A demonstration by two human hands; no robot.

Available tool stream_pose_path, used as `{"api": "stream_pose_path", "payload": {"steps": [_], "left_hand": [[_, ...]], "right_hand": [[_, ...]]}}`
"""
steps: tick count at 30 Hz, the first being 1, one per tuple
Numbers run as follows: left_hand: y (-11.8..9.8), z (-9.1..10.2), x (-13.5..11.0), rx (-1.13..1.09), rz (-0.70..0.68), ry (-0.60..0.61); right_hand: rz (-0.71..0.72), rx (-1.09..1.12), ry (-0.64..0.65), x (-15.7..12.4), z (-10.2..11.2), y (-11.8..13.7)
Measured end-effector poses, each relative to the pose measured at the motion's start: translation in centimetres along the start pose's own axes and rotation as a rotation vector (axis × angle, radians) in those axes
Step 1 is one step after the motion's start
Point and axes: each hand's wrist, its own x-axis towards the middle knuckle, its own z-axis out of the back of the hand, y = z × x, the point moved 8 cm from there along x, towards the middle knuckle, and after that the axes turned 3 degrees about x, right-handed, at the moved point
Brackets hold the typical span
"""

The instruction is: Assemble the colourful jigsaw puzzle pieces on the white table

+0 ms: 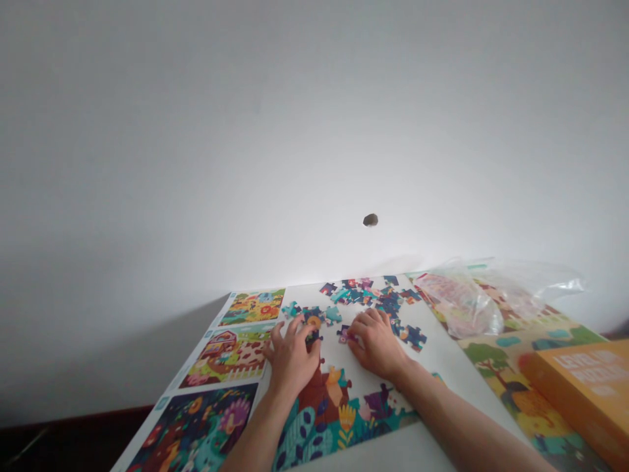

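My left hand (291, 357) pinches a dark blue jigsaw piece (312, 337) at its fingertips, above a small cluster of joined pieces. My right hand (376, 342) rests on the white board, its fingers on a pink-and-purple jigsaw piece (345, 335). Just below both hands lies a partly assembled jigsaw (324, 406) with a garden scene, its upper part hidden by my left hand. A loose heap of jigsaw pieces (368, 295) spreads beyond my fingers.
Several printed picture sheets (227, 356) run down the left side of the white table (432, 452). A crumpled plastic bag (462, 305) lies at the far right, and an orange box (580, 393) sits at the right edge. A white wall (314, 131) stands behind.
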Motion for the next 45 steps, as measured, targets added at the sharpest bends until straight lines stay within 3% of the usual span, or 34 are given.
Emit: {"api": "stream_pose_path", "payload": {"steps": [3,6,8,20,26,32,35,45], "left_hand": [[-1.1,-0.2,-0.3,0.021,-0.11,0.003],[-2.6,-1.1,-0.8,-0.018,-0.272,0.087],[-2.7,-1.5,-1.0,-0.039,-0.304,0.122],[-2.5,-1.3,-0.5,-0.068,-0.272,0.097],[-2.0,-1.1,-0.4,-0.078,-0.198,0.073],[-2.4,-1.1,-0.4,-0.119,-0.24,0.079],[-2.4,-1.2,-0.4,-0.131,-0.242,0.087],[-2.9,-0.8,-0.4,-0.203,-0.279,0.074]], "right_hand": [[-0.017,-0.02,-0.002,0.1,0.0,-0.2],[-0.081,-0.041,-0.026,0.2,0.1,-0.8],[-0.121,-0.043,-0.043,0.2,0.0,-1.3],[-0.224,-0.07,-0.116,0.0,-0.2,-3.6],[-0.202,0.006,-0.196,0.0,1.1,-2.8],[0.003,0.102,-0.022,0.0,0.2,-0.3],[0.02,0.085,0.081,0.0,-0.9,0.0],[0.017,0.08,0.071,0.2,-0.4,-0.1]]}}
